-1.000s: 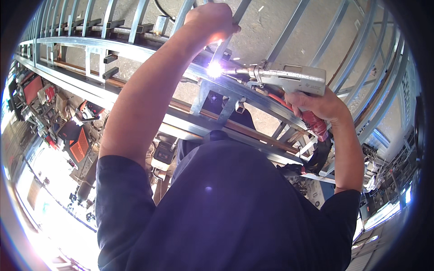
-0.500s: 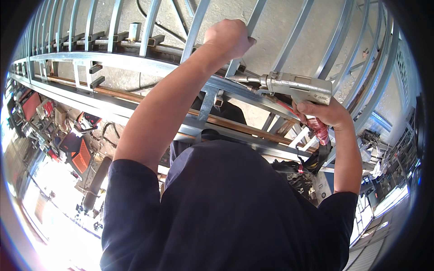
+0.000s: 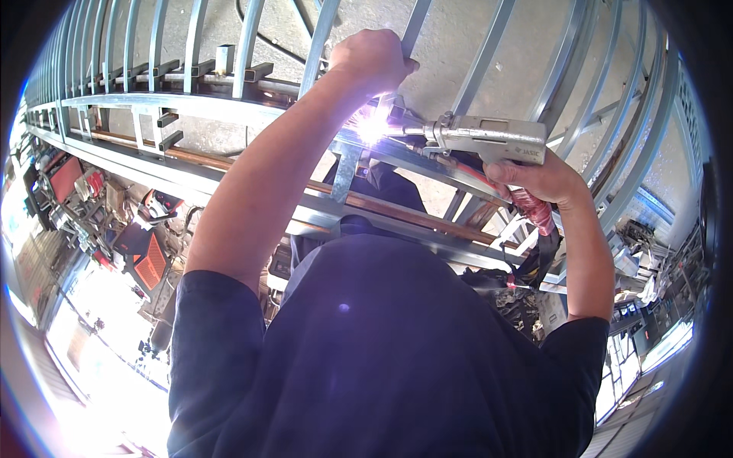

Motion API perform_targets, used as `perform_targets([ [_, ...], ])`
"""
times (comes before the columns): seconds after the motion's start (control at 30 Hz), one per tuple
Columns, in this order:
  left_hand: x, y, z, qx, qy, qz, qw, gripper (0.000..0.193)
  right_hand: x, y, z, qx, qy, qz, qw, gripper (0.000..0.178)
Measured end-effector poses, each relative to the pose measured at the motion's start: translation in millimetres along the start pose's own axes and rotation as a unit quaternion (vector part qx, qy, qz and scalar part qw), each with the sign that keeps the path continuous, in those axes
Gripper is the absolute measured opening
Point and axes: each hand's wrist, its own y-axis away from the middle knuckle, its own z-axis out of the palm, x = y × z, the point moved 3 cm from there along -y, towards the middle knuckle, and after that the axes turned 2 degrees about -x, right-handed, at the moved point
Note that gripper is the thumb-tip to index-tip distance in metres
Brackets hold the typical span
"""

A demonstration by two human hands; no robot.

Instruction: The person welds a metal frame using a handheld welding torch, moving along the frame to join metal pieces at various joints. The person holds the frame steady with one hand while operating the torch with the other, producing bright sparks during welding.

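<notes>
My left hand (image 3: 370, 62) is closed around a galvanised square tube (image 3: 417, 24), just beyond its joint with the long metal rail (image 3: 221, 107). In my right hand (image 3: 540, 182) is a grey welding gun (image 3: 492, 139), its handle wrapped in red. The gun's nozzle points left at the foot of that tube. A bright white-violet welding arc (image 3: 372, 127) burns there, and its glare hides the joint itself. My left fingers are partly hidden behind the back of the hand.
A row of parallel square tubes (image 3: 246, 49) runs along the rail on both sides. Below the rail lies a brown steel bar (image 3: 427, 217). A black cable (image 3: 271, 47) crosses the concrete floor. An orange and black box (image 3: 146, 258) stands among clutter at left.
The welding arc has lit at the nozzle tip. My right hand has brought the gun slightly left and up, and my left hand, still on the tube, appears a little further left.
</notes>
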Motion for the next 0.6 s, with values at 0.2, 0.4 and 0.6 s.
perform_targets([
  [0.2,0,1,-1,-0.016,0.011,-0.003,1.0,0.049,-7,0,3,0.005,0.01,0.003,1.0,0.062],
  [0.4,5,4,-5,-0.028,-0.006,-0.023,0.999,0.042,0,-1,-3,-0.009,0.03,0.019,0.999,0.06],
  [0.6,0,-2,0,-0.021,0.007,-0.016,1.0,0.047,4,1,-4,0.002,0.021,0.026,0.999,0.059],
])
